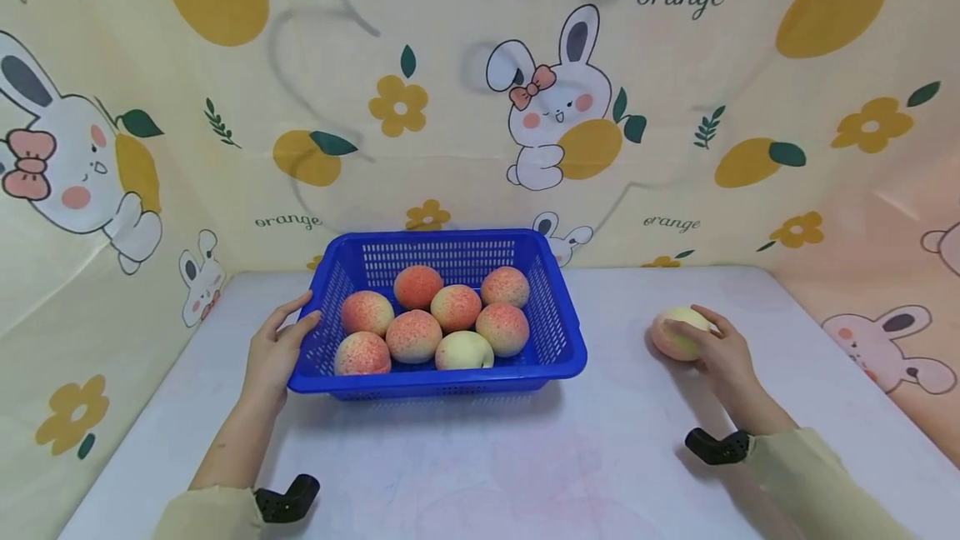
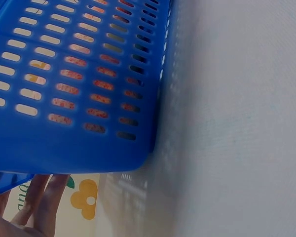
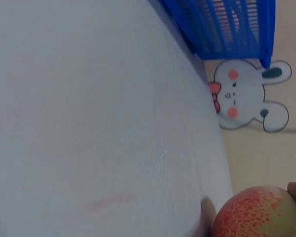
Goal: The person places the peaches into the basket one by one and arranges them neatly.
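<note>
1. Resting on the desk point(image 1: 465, 473) well to the right of the basket, the loose peach point(image 1: 678, 333) sat under the right hand point(image 1: 723, 352), whose fingers curled over its top; the right wrist view showed a fingertip touching its speckled skin.
2. Seven peaches point(image 1: 438, 323) already lay inside the blue basket point(image 1: 558, 332), so by my reckoning one fruit was left outside it.
3. At the basket's left wall the left hand point(image 1: 277, 352) lay flat, fingers straight against the plastic, pinching nothing.
4. Behind everything hung a backdrop of rabbits point(image 1: 543, 102) and oranges.
</note>
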`<state>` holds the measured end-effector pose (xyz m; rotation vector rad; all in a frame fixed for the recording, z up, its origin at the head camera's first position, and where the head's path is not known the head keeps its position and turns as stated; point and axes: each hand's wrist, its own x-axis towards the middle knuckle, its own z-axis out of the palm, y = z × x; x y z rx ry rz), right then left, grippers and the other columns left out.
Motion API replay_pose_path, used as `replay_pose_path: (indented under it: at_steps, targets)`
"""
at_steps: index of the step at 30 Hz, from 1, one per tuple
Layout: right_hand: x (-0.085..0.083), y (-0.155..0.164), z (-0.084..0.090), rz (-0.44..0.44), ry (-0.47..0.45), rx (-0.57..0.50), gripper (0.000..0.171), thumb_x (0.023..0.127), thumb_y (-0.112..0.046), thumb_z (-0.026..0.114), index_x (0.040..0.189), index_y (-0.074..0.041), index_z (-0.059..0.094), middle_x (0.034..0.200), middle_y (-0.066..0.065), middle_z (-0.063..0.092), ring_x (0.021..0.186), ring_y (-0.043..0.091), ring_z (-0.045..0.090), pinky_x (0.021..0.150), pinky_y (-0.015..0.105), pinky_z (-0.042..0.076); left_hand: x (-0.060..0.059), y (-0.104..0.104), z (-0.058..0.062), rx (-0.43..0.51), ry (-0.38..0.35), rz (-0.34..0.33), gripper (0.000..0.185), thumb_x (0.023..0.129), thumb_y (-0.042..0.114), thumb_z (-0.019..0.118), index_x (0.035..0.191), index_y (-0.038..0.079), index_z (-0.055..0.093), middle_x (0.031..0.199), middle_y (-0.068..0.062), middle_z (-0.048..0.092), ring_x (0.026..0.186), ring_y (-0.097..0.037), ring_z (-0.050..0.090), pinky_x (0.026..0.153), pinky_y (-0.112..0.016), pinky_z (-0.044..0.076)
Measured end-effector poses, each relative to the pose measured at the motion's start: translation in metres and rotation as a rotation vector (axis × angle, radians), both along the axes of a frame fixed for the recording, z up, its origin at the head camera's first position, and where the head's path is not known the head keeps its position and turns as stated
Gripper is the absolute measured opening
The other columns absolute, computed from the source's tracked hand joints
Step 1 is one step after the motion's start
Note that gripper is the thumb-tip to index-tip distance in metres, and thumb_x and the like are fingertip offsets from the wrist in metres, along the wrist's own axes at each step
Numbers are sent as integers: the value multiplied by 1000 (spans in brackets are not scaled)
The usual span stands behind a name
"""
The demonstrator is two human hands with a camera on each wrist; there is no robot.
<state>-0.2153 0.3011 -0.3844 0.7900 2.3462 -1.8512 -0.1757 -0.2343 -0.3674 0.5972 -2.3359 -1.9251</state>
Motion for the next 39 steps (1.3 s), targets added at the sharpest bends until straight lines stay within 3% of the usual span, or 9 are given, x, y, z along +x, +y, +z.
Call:
replay_pose_path:
  at_steps: [2,9,13,29,39]
  targets:
    - [-2,-6,1,8,3,-17,87,86,-42,69,154,-17,20,159,14,14,131,26,30,101,38,38,0,0,0,-2,2,1,56,97,43,51,149,27,36,146,-20,42,134,-37,41,109,-54,32]
    - [-7,-26,4,55,6,-38,86,87,-41,67,154,-15,20,160,15,14,135,28,27,103,41,37,-1,0,0,14,5,10,55,97,42,52,148,27,37,145,-20,44,133,-36,42,110,-52,32]
    - [-11,-36,9,89,30,-86,84,89,-37,66,154,-14,18,160,14,11,138,28,23,113,46,29,-1,0,0,7,-2,8,56,97,43,52,148,28,37,146,-20,43,134,-37,41,110,-54,31]
    - [-27,-71,38,135,131,-164,80,89,-30,68,153,-14,23,157,12,18,134,25,28,112,49,30,0,1,2,14,4,6,55,97,40,51,148,26,37,146,-20,42,134,-37,41,110,-53,31]
    - [-40,-85,73,172,246,-172,78,88,-30,69,152,-15,26,156,12,22,136,26,26,112,53,28,0,1,2,14,0,3,55,97,41,52,148,27,37,147,-20,42,134,-37,41,110,-53,32]
